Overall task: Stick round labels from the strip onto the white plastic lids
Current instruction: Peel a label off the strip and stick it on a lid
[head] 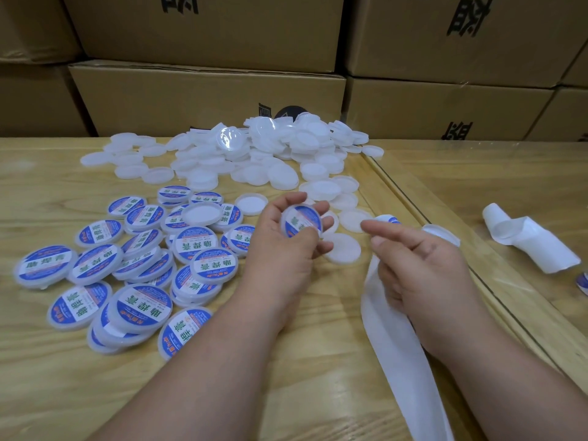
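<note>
Left hand (288,246) grips a labelled lid (302,221) above the table (47,192); right hand (423,265) pinches the label strip (394,338). Blank lids (254,154) heap before cardboard boxes (206,100); labelled lids (133,265) lie left.

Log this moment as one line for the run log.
left hand holds labelled lid | right hand holds label strip | plain lids waiting

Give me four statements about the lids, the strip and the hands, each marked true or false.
1. The left hand holds a labelled lid. True.
2. The labelled lids lie right of the hands. False: they lie to the left.
3. The white strip runs under the right hand. True.
4. The plain lids are stacked in a box. False: they lie heaped loose on the table.
</note>
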`<state>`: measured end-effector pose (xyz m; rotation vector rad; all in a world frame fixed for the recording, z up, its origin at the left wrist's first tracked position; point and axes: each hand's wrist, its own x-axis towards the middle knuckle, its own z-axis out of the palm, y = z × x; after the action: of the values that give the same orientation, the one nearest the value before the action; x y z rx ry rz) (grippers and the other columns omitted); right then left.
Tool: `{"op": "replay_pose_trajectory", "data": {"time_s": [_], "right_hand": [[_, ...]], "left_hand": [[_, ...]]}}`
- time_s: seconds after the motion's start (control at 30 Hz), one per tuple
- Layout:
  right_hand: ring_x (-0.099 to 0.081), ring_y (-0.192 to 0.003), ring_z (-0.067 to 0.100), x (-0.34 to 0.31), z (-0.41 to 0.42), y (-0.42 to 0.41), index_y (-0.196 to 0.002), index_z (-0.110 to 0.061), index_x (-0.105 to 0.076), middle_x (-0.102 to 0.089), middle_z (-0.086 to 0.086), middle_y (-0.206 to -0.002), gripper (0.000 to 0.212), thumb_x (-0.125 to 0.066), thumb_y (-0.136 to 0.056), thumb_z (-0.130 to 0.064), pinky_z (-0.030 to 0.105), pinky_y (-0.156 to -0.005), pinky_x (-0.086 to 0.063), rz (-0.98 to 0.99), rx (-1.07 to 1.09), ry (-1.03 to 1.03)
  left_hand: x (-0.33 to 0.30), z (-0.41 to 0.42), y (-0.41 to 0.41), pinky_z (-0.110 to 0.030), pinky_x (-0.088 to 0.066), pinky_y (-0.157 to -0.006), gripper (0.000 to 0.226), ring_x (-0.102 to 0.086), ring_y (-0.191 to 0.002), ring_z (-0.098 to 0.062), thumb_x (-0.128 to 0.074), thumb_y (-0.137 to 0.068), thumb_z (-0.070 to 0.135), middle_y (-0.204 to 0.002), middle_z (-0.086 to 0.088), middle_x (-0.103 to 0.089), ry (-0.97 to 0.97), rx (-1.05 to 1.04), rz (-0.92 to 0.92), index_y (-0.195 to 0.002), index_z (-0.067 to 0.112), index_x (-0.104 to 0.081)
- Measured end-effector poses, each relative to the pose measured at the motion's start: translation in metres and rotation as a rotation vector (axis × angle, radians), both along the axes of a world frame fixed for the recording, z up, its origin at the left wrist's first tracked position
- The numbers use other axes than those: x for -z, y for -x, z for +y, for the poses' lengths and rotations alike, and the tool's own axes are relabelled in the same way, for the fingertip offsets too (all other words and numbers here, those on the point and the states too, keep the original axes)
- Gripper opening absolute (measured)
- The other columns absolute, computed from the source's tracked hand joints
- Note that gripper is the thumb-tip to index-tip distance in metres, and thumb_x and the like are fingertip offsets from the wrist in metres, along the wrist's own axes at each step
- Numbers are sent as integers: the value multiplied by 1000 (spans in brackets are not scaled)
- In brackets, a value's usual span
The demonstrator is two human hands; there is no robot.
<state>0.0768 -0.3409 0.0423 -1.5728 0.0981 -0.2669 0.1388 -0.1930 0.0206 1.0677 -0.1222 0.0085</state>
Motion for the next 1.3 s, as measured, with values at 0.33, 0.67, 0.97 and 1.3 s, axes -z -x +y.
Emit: {"op": "replay_pose_trajectory", "data": {"time_s": [0.33, 0.67, 0.97, 1.3], "right_hand": [[-44, -47, 1, -5, -32, -7, -91, -28, -66, -55, -12, -67, 11, -59, -91, -21, 17, -49, -40, -130, 490, 250], [-62, -103, 15, 11, -16, -21, -130, -34, -51, -58, -23, -95, 76, -62, -66, -74, 50, -99, -48, 246, 308, 705], [-63, -87, 9, 19, -24, -25, -108, -36, -59, -66, -11, -102, 35, -68, -77, -24, 35, -75, -51, 116, 280, 687], [-61, -103, 3, 15, -13, -19, -112, -39, -58, -62, -18, -111, 44, -72, -80, -12, 8, -80, -43, -202, 95, 641]], "left_hand": [[-12, 4, 1, -22, -37, -36, 28, -47, -35, -14, -40, -107, 47, -71, -6, -75, -35, -156, 129, -104, 27, -59], [-12, 4, -5, -26, -53, -51, 87, -62, -51, -15, -57, -97, 6, -97, -5, -72, 176, -453, 180, -145, 59, -8], [-3, -5, 2, -25, -57, -70, 44, -70, -78, -8, -44, -104, 8, -92, 7, -76, -270, -270, -79, -120, 49, -48], [-2, -8, 11, -30, -58, -84, 11, -72, -91, -5, -69, -94, 29, -98, 13, -76, -513, 17, -102, -105, 29, -73]]}}
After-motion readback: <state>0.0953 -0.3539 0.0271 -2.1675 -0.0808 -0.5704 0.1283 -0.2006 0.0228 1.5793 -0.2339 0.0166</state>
